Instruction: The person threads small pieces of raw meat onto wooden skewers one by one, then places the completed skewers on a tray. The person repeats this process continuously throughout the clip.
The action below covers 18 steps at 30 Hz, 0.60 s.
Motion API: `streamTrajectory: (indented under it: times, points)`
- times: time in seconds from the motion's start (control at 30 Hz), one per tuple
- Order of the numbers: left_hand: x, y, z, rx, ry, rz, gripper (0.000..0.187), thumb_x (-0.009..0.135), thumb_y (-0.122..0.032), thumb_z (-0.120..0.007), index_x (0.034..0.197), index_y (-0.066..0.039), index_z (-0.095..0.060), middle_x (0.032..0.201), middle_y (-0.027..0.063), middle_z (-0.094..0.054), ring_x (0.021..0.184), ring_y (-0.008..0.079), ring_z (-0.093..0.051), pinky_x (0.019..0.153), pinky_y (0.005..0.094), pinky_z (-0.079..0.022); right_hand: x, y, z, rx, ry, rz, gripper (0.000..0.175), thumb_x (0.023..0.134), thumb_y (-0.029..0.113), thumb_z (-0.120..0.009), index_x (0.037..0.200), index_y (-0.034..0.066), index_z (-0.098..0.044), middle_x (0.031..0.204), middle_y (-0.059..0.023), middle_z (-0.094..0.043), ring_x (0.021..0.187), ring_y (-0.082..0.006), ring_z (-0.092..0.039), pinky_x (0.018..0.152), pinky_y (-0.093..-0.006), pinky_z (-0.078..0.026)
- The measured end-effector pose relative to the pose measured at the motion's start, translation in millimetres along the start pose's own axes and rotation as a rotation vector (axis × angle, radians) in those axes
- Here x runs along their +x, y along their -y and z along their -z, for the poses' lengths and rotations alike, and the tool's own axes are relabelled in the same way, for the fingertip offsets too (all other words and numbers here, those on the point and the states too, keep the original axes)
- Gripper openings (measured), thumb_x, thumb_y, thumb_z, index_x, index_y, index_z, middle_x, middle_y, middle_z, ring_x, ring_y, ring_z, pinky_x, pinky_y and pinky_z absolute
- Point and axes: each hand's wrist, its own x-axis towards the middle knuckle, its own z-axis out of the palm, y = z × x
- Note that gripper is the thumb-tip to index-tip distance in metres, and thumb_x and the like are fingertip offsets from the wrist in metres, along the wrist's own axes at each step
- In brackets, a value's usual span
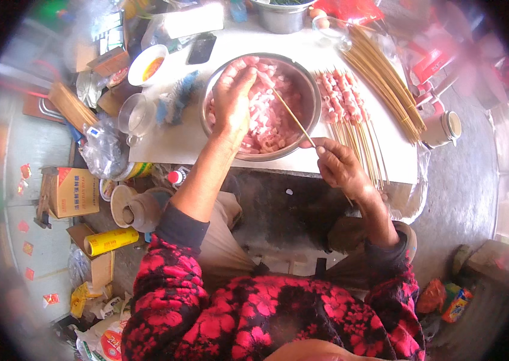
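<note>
A steel bowl (316,97) of raw meat pieces (272,117) stands on the table before me. Over its left side, my left hand (235,101) pinches a raw meat strip (264,77) between thumb and fingers. My right hand (342,164), at the table's front edge, grips a thin wooden skewer (294,118) by its lower end. The skewer slants up across the bowl, its far end at the strip; whether it has pierced the meat I cannot tell. Right of the bowl lie several loaded meat skewers (343,97) side by side, their bare sticks towards me.
A bundle of bare skewers (380,81) lies at the table's right. Leftward are a white bowl with orange-red contents (148,65), a clear plastic cup (137,113), a blue-and-white cloth (180,97) and a dark phone (202,48). A metal pot (283,18) stands behind; a cardboard box (77,192) sits lower left.
</note>
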Motion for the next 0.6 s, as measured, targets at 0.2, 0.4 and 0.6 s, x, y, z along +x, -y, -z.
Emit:
streamTrajectory:
  times: [0.2, 0.4, 0.6]
  points:
    - [3.4, 4.6, 4.6, -0.034, -0.036, -0.059, 0.020, 0.088, -0.004, -0.057, 0.106, 0.003, -0.055, 0.090, 0.0110, -0.063, 0.076, 0.0169, -0.064, 0.073, 0.0275, -0.055, 6.3, -3.3, -7.5, -0.305, -0.192, 0.058, 0.026, 0.094, 0.014, -0.048, 0.114, 0.0042, -0.061, 0.064, 0.0021, -0.047, 0.057, -0.0073, -0.044, 0.053, -0.0260, -0.040]
    - [4.2, 6.5, 3.5, -0.020, -0.049, -0.066, 0.019, 0.088, -0.004, -0.057, 0.106, 0.003, -0.055, 0.089, 0.0105, -0.063, 0.073, 0.0156, -0.064, 0.071, 0.0264, -0.055, 8.5, -12.2, -4.9, -0.256, -0.170, 0.069, 0.029, 0.096, 0.016, -0.045, 0.121, 0.0048, -0.057, 0.055, 0.0080, -0.035, 0.046, -0.0024, -0.035, 0.043, -0.0181, -0.029]
    - [2.7, 3.9, 3.6, 0.063, -0.029, -0.061, 0.020, 0.090, -0.005, -0.054, 0.108, 0.002, -0.053, 0.094, 0.0103, -0.061, 0.081, 0.0154, -0.061, 0.077, 0.0273, -0.052, 6.0, -1.8, -3.8, -0.199, -0.144, -0.033, 0.029, 0.094, 0.017, -0.048, 0.118, 0.0034, -0.058, 0.058, 0.0055, -0.040, 0.052, -0.0040, -0.040, 0.048, -0.0224, -0.035]
